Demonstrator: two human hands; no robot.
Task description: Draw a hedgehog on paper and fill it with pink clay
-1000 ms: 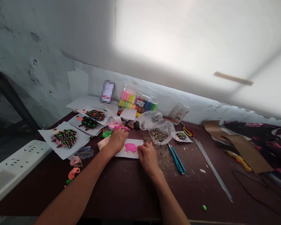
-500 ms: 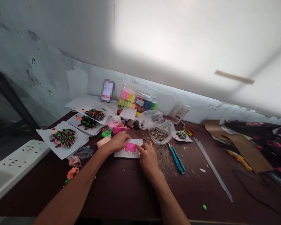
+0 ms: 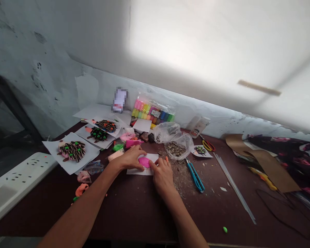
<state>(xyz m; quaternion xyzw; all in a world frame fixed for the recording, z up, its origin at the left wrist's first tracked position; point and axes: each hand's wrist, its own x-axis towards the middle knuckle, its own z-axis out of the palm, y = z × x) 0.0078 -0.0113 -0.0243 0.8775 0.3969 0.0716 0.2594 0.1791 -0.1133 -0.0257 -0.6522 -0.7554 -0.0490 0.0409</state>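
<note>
A flattened piece of bright pink clay (image 3: 144,162) lies on a small white card (image 3: 153,157) with an outline drawn below it. My left hand (image 3: 131,158) arches over the card's left part, thumb at the clay's lower edge and fingers apart above it. From the other side, my right hand (image 3: 162,174) rests over the card's right edge, one digit touching the clay and the others loosely bent. Something small and orange (image 3: 166,158) shows by its fingertips; whether it is held is unclear. Pink clay in a wrapper (image 3: 133,143) lies behind my left hand.
Seed-covered hedgehog cards (image 3: 72,151) lie left, near a power strip (image 3: 23,168). Behind are a bag of striped seeds (image 3: 175,148) and a clay set (image 3: 153,113). To the right sit a blue cutter (image 3: 195,176), scissors (image 3: 208,144), clear sticks (image 3: 235,187) and a glue gun (image 3: 263,178).
My left thumb has come down to the lower edge of the pink clay. The right hand has shifted slightly left over the card, and the view has moved a little.
</note>
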